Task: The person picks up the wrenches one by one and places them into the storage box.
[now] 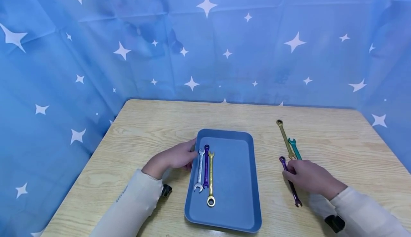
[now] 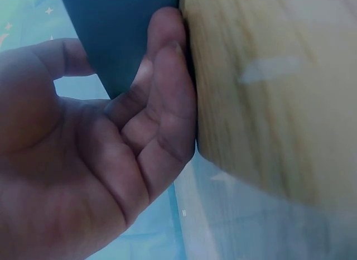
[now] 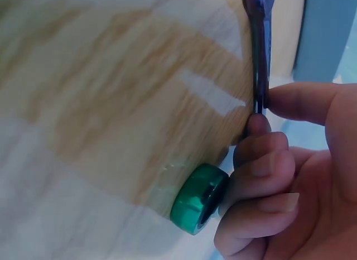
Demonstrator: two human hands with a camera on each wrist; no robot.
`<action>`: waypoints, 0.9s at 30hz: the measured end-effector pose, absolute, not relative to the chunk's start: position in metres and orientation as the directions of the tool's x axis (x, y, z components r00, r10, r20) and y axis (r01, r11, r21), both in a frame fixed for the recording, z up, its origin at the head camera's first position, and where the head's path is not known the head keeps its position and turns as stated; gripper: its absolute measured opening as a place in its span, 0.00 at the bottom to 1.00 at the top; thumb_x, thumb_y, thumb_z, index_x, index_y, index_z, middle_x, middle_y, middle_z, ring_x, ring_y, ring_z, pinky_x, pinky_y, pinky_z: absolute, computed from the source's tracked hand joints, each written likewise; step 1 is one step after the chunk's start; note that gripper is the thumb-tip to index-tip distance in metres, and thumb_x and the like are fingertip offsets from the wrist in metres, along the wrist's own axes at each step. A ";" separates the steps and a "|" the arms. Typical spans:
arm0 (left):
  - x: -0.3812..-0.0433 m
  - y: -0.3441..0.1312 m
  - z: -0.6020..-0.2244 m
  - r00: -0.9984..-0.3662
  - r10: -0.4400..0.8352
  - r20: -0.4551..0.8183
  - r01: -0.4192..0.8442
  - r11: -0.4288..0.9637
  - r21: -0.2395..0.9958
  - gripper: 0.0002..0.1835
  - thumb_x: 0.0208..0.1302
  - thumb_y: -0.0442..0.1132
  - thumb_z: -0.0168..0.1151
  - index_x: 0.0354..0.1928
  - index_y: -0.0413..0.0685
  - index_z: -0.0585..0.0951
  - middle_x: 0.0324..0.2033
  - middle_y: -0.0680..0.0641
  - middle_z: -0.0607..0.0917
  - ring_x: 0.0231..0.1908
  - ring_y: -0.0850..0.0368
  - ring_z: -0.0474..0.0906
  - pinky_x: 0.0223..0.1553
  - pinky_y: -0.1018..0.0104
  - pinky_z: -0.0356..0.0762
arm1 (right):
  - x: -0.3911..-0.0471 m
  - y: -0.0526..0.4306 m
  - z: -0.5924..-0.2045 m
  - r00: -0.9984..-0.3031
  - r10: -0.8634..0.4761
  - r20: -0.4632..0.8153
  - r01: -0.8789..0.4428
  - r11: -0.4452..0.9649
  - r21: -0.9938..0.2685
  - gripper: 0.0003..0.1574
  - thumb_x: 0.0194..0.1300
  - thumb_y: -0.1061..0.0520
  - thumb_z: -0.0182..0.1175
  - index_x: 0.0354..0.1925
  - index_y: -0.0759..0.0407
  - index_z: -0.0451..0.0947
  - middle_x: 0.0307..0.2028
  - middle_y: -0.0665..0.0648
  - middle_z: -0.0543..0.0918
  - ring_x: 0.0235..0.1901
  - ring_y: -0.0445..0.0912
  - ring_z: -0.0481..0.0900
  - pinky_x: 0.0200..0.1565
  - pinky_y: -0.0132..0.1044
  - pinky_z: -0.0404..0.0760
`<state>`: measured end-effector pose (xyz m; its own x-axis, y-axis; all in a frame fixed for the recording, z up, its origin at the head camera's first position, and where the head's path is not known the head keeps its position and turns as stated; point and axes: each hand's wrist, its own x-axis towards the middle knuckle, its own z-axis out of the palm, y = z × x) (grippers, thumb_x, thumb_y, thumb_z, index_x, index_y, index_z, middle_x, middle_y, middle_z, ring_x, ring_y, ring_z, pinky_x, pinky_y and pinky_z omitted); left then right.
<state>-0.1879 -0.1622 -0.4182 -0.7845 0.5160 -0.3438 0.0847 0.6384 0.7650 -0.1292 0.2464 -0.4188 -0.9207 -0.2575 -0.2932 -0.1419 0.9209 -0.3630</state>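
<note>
My left hand (image 1: 179, 155) grips the left wall of a blue tray (image 1: 234, 183), thumb over the rim and fingers on the outer side. Inside the tray, a silver open-end wrench (image 1: 199, 171), a purple wrench (image 1: 206, 169) and a gold combination wrench (image 1: 211, 180) lie side by side at the left. To the tray's right, my right hand (image 1: 309, 178) pinches another purple wrench (image 3: 261, 53) between thumb and fingers, low over the table. Just beyond it lie a bronze-gold wrench (image 1: 284, 137) and a green wrench (image 1: 296, 149), whose ring end is beside my fingers in the right wrist view.
The light wooden table (image 1: 154, 122) carries the tray near its front middle. A blue curtain (image 1: 205, 44) with white stars hangs behind and at the left. Black wrist devices (image 1: 335, 223) sit under both sleeves.
</note>
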 end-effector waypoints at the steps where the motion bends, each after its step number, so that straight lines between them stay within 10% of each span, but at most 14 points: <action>1: -0.188 -0.162 -0.419 -0.785 0.517 -0.342 0.086 0.638 0.765 0.35 0.75 0.41 0.43 0.80 0.62 0.48 0.30 0.47 0.84 0.25 0.52 0.82 0.29 0.58 0.81 | -0.129 0.246 -0.419 -0.920 -0.259 -0.296 -0.142 0.921 -0.362 0.21 0.70 0.51 0.57 0.21 0.52 0.66 0.16 0.48 0.64 0.16 0.41 0.62 0.21 0.31 0.59; 27: -0.188 -0.162 -0.418 -0.786 0.505 -0.356 0.070 0.645 0.761 0.34 0.76 0.42 0.43 0.80 0.63 0.47 0.29 0.47 0.85 0.25 0.52 0.83 0.30 0.59 0.82 | -0.134 0.245 -0.422 -0.905 -0.295 -0.307 -0.163 0.907 -0.389 0.22 0.71 0.54 0.55 0.19 0.52 0.65 0.15 0.47 0.63 0.15 0.40 0.61 0.20 0.30 0.60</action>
